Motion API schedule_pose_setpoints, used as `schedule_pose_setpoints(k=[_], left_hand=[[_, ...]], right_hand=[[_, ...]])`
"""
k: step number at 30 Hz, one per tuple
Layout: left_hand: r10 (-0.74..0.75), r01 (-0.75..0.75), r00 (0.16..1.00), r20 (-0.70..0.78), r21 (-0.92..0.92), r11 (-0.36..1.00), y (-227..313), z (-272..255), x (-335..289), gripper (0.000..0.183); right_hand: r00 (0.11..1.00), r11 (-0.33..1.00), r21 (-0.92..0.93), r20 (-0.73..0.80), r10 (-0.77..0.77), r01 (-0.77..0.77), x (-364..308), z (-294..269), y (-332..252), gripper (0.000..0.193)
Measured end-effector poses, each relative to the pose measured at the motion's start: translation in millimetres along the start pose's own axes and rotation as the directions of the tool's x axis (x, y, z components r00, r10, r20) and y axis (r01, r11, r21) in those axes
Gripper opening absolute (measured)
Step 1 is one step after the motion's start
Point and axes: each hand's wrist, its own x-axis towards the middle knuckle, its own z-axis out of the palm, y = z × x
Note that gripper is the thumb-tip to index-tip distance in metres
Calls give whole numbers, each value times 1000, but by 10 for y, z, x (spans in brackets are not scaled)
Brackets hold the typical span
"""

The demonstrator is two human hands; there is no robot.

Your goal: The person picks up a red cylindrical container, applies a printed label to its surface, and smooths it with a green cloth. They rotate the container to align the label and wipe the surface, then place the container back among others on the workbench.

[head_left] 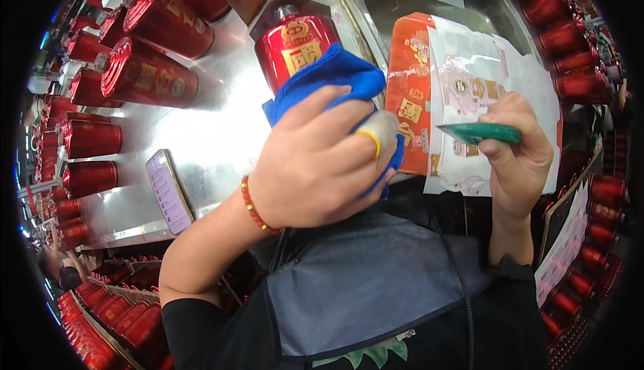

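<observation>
My left hand [315,162] is closed around a bunched blue cloth [332,75], with a pale finger cot edged in yellow on one finger. The cloth covers the lower part of a glossy red bottle [278,48] with gold decoration, lying in a metal holder. In my right hand [523,159] I grip a flat green tool with a pointed tip [486,132], directed left. It is over white decal sheets [523,68] with gold and pink prints. Beside them, an orange-red printed sheet [408,51] is partly covered.
Large red bottles [151,78] stand on the left of the metal worktop [218,122], near a phone [169,192] with its screen lit. A metal sink [469,1] lies behind the sheets. Racks of red bottles [567,41] line both sides.
</observation>
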Motion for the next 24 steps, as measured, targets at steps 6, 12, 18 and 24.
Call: schedule_pose_setpoints(k=[6, 12, 18, 24], left_hand=[[9, -34, 997, -82, -310, 950, 188, 140, -132, 24], [-423, 341, 895, -144, -393, 854, 502, -350, -747, 23], [-620, 714, 696, -362, 261, 650, 86, -221, -1080, 44], [-640, 632, 753, -152, -103, 768, 319, 86, -659, 137]], right_hand=[[1000, 998, 59, 3, -31, 31, 8, -1, -12, 23], [914, 882, 245, 47, 404, -402, -14, 185, -76, 24], [866, 878, -280, 438, -242, 388, 286, 511, -95, 35], [887, 839, -348, 356, -294, 418, 223, 573, -94, 39]])
